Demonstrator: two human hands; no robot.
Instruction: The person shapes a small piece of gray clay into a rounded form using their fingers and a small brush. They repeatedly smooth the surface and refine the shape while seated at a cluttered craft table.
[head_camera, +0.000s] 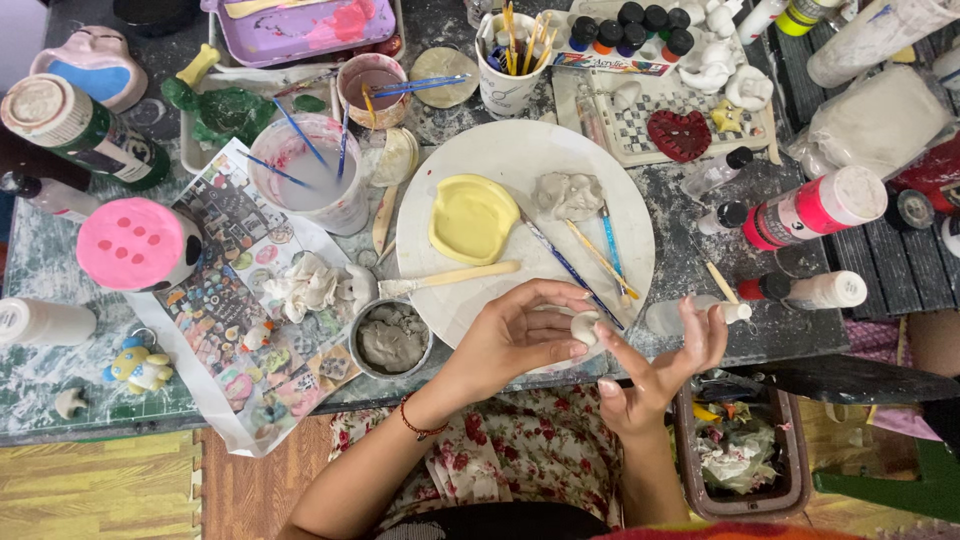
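Clay ball: small pale lump of clay (584, 326), held just above the near rim of the round white plate (640, 215), between the two hands.
Left hand: left hand (520, 335) curled, fingers bent round, fingertips (578, 350) and thumb closed on the clay lump; red bracelet (415, 424) at the wrist.
Right hand: right hand (660, 365) half open, palm up, fingers loosely spread, one finger stretched toward the lump and touching its side; holds nothing.
On the plate: yellow shallow dish (472, 217), grey clay wad (567, 194), several thin brushes (590, 262), wooden spatula (450, 279).
Near the left hand: small metal bowl of grey clay (391, 338), just beside the plate.
Near the right hand: clear small bottle (690, 315) lying on its side, close behind the fingers.
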